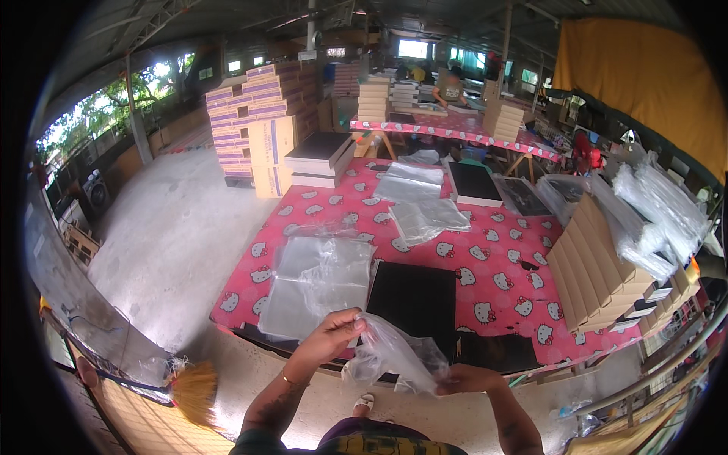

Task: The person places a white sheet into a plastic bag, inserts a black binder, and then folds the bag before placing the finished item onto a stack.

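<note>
A clear plastic bag is stretched between my hands above the table's near edge. My left hand pinches its upper left end. At its lower right end, my right hand is closed on the plastic. Behind the bag lies a flat black album-like item, its near part covered by the bag. A stack of flat clear bags rests just left of it. To the right, another flat black piece lies along the table's near edge.
The table has a pink patterned cover. More clear bags and a black-topped box lie farther back. Brown boxes stand at the right under bundled plastic. Cartons are piled at back left; a broom is lower left.
</note>
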The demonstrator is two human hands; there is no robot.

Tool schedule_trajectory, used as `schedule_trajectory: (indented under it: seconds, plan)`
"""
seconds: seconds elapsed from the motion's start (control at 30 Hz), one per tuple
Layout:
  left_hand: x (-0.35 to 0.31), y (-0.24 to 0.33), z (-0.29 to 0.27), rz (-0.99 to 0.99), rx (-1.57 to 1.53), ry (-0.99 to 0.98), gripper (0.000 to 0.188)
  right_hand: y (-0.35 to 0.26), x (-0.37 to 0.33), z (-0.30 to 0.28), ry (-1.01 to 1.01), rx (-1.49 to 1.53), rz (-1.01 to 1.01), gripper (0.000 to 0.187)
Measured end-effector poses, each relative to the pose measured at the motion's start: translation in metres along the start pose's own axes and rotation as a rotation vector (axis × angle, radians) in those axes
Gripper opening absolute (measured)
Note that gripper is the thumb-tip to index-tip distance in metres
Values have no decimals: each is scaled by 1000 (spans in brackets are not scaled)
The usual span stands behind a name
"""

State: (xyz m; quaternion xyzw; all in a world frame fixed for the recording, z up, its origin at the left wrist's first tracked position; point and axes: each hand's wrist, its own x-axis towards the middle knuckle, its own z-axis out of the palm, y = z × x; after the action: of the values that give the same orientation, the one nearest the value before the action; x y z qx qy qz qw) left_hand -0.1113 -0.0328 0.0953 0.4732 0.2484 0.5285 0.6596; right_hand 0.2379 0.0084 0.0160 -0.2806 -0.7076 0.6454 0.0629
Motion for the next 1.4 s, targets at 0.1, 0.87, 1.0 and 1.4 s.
schedule_trajectory:
  seconds: [0.1, 0.87, 1.0, 1.4]
  plan:
    - [-2, -15, 6, -131, 59, 186, 20, -5, 8, 3, 167, 233, -169, 40]
    - [-12, -27, -51, -92, -3, 4, 27, 49, 22, 26, 179, 1034, -261, 40]
    - [-12, -21, -36, -294, -163, 215, 29, 53, 27, 38, 236, 664, -178, 47]
    - [-16, -73, -64, -388, 142, -6, 36, 97, 19, 12, 246, -65, 143, 28]
